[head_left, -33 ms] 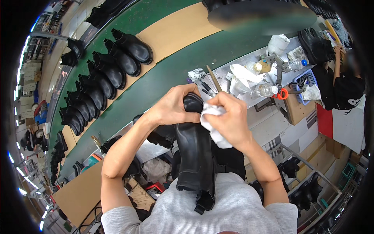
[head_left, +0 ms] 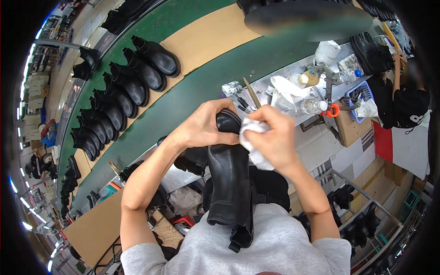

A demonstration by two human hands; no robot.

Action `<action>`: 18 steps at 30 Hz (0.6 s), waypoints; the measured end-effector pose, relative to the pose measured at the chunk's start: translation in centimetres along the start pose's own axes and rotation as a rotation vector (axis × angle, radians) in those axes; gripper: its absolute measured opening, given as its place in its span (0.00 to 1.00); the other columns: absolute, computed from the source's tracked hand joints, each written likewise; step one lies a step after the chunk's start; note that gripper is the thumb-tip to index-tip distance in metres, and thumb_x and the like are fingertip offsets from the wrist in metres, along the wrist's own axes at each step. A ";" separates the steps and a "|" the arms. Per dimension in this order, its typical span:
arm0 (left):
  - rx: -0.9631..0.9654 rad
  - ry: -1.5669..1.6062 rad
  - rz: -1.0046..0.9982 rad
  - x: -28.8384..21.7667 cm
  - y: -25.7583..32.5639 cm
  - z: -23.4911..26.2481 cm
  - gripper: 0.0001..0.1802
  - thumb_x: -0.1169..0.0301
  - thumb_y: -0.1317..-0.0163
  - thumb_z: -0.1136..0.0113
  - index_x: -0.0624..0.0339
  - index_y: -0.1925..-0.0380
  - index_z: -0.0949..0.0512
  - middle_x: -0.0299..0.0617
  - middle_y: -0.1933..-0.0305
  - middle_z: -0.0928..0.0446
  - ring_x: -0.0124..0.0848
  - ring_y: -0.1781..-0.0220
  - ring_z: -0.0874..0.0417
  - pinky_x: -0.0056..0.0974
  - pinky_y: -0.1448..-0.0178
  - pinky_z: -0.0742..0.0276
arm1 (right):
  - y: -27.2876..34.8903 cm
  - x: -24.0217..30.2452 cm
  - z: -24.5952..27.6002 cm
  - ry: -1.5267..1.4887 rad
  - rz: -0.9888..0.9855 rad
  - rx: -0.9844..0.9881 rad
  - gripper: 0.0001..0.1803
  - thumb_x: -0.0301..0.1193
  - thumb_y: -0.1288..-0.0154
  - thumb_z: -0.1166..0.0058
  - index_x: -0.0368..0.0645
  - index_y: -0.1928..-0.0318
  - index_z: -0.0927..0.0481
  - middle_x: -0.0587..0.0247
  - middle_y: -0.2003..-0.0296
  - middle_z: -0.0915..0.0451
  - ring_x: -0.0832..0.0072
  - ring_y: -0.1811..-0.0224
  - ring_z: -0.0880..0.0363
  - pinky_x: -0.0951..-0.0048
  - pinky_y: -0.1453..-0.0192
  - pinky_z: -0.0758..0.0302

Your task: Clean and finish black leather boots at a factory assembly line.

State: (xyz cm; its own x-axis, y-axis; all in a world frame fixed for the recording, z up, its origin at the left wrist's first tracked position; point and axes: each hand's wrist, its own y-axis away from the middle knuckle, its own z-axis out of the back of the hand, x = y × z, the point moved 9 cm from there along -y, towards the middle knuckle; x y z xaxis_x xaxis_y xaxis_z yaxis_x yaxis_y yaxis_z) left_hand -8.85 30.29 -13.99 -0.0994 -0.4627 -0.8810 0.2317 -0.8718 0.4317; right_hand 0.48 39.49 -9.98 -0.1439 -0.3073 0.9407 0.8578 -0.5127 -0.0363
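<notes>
A black leather ankle boot (head_left: 229, 183) lies lengthwise in front of my chest, its toe pointing away and its opening with a pull loop toward me. My left hand (head_left: 201, 127) is wrapped round the toe end, thumb across the upper and fingers behind the sole edge. A bunched white cloth (head_left: 251, 142) is pinched in my right hand (head_left: 275, 137), right beside the right side of the boot's toe. That hand is slightly blurred, and I cannot tell whether the cloth touches the leather.
Black boots (head_left: 133, 85) stand in a row on cardboard along the green conveyor (head_left: 192, 85). On the metal bench are a pointed wooden stick (head_left: 251, 93), bottles (head_left: 314, 106), orange-handled scissors (head_left: 332, 110) and a blue basket (head_left: 363, 94). A co-worker (head_left: 405, 98) stands at far right.
My right hand and the white cloth have shifted slightly right, away from the boot's toe. My left hand keeps its hold on the boot.
</notes>
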 end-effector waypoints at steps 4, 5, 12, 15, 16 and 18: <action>-0.129 0.151 -0.007 0.3 0.2 3.2 0.18 0.74 0.59 0.28 0.65 0.69 0.26 0.36 0.71 0.23 0.21 0.69 0.24 0.28 0.61 0.28 | 0.5 -4.3 7.2 -0.238 -0.103 -0.207 0.15 0.17 0.51 0.49 0.35 0.59 0.22 0.67 0.67 0.22 0.81 0.65 0.24 0.79 0.65 0.26; -0.186 0.187 -0.029 0.8 0.7 4.3 0.18 0.74 0.60 0.27 0.64 0.70 0.26 0.35 0.71 0.22 0.20 0.69 0.24 0.27 0.61 0.28 | 1.8 -7.9 9.4 -0.415 -0.259 -0.224 0.15 0.17 0.48 0.52 0.37 0.57 0.22 0.67 0.67 0.22 0.84 0.66 0.25 0.83 0.67 0.27; -0.388 0.321 -0.121 3.6 2.7 5.0 0.18 0.77 0.60 0.27 0.63 0.70 0.27 0.35 0.71 0.23 0.20 0.68 0.24 0.26 0.60 0.28 | 6.4 -24.3 19.0 -0.215 -0.542 -0.589 0.17 0.25 0.33 0.58 0.42 0.44 0.27 0.69 0.71 0.25 0.88 0.76 0.31 0.87 0.76 0.37; -0.426 0.314 -0.125 4.3 3.2 4.2 0.18 0.78 0.60 0.27 0.63 0.70 0.28 0.35 0.71 0.23 0.21 0.68 0.23 0.26 0.60 0.28 | 5.4 -26.5 17.2 -0.324 -0.673 -0.483 0.23 0.28 0.33 0.57 0.46 0.37 0.33 0.69 0.72 0.25 0.88 0.79 0.32 0.85 0.79 0.36; -0.460 0.344 -0.108 4.6 3.3 4.3 0.18 0.78 0.60 0.27 0.63 0.70 0.28 0.36 0.71 0.22 0.21 0.68 0.23 0.27 0.59 0.27 | 5.1 -27.6 16.8 -0.389 -0.697 -0.439 0.23 0.29 0.32 0.57 0.46 0.37 0.33 0.69 0.73 0.25 0.88 0.80 0.33 0.86 0.80 0.37; -0.446 0.360 -0.075 5.0 3.4 3.8 0.18 0.78 0.60 0.27 0.64 0.69 0.27 0.36 0.70 0.22 0.21 0.68 0.23 0.27 0.59 0.27 | 5.2 -28.9 16.1 -0.546 -0.773 -0.410 0.22 0.30 0.31 0.59 0.47 0.37 0.33 0.67 0.74 0.24 0.89 0.84 0.35 0.86 0.83 0.39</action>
State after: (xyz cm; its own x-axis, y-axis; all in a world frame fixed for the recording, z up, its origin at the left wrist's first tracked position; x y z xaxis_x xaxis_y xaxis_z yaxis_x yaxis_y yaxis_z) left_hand -12.24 24.44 -16.19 0.1866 -0.2503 -0.9500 0.6299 -0.7116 0.3112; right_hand 17.03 58.65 -31.88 -0.2525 0.5762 0.7774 0.3771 -0.6813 0.6274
